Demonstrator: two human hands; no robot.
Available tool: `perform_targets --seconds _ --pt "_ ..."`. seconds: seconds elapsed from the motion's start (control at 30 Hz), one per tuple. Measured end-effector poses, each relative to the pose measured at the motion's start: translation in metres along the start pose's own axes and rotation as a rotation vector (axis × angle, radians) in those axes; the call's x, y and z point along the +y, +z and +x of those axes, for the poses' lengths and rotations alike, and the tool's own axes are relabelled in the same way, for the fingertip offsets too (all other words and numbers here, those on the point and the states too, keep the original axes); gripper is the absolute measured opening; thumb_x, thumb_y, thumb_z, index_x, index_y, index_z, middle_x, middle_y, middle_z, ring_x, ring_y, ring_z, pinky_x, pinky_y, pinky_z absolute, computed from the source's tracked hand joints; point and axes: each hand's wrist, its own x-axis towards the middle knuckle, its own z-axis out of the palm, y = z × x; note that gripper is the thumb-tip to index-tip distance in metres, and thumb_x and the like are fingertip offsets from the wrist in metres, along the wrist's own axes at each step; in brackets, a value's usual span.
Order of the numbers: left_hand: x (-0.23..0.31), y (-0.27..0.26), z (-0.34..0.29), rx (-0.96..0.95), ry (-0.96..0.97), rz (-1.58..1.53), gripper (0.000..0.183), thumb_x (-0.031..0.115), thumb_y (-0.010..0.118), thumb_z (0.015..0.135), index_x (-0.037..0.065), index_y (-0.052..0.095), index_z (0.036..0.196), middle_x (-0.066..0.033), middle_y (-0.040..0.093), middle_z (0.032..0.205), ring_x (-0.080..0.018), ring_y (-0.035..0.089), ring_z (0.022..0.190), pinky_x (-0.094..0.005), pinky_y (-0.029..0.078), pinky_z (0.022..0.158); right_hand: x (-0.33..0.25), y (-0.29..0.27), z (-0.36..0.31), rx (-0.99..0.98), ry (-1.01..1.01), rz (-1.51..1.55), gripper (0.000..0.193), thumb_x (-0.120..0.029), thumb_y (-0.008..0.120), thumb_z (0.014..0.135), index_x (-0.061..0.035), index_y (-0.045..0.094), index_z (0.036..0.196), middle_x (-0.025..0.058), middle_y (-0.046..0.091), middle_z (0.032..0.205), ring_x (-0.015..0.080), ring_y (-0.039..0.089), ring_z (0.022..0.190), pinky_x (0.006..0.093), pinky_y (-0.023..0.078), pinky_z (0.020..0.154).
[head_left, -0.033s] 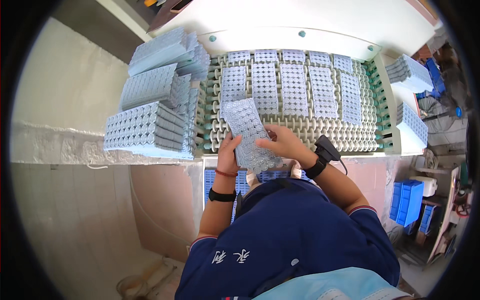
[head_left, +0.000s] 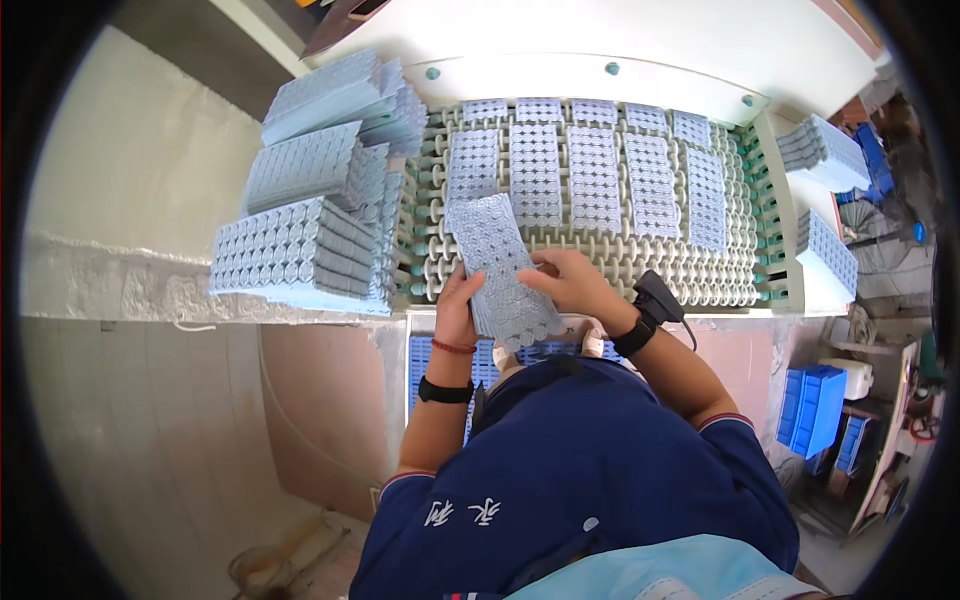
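Observation:
A grey-blue panel (head_left: 505,265) with rows of small round cells is held tilted in front of my body, above the near edge of the roller conveyor (head_left: 600,262). My left hand (head_left: 457,308) grips its left edge, thumb on the upper face and the other fingers hidden beneath. At its right edge is my right hand (head_left: 572,285), with the thumb over the face and the fingers bent at the edge. Similar panels (head_left: 535,178) lie in rows on the rollers beyond my hands.
Several stacks of such panels (head_left: 265,250) stand on the ledge left of the conveyor. More stacks (head_left: 825,250) sit beyond its right side rail. A white machine housing (head_left: 560,75) borders the far end. Blue crates (head_left: 812,410) stand at the right.
The held panel has tilted slightly, and its face shows less glare. My right thumb has shifted a little on it. The view of the conveyor has moved slightly to the right.

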Motion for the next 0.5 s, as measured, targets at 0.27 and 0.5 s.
perform_targets --seconds 0.27,0.5 --pt "0.003 -0.023 -0.016 0.037 0.052 -0.069 0.048 0.003 0.054 0.082 -0.003 0.039 0.127 -0.0152 0.054 0.118 -0.0276 0.054 0.106 -0.0391 0.042 0.093 -0.002 0.001 0.004 -0.076 -0.052 0.032 0.025 -0.019 0.063 0.084 0.0023 0.062 0.071 0.0011 0.057 0.053 0.0058 0.052 0.047 0.0203 0.037 0.042" --pt "0.018 -0.06 -0.038 0.04 0.113 -0.099 0.054 0.003 0.058 0.08 -0.002 0.037 0.13 -0.0122 0.052 0.122 -0.0249 0.052 0.109 -0.0363 0.04 0.095 0.033 -0.022 -0.005 0.205 0.135 0.387 0.02 -0.018 0.059 0.087 0.0017 0.062 0.085 0.002 0.058 0.06 0.0065 0.053 0.046 0.0184 0.042 0.041"
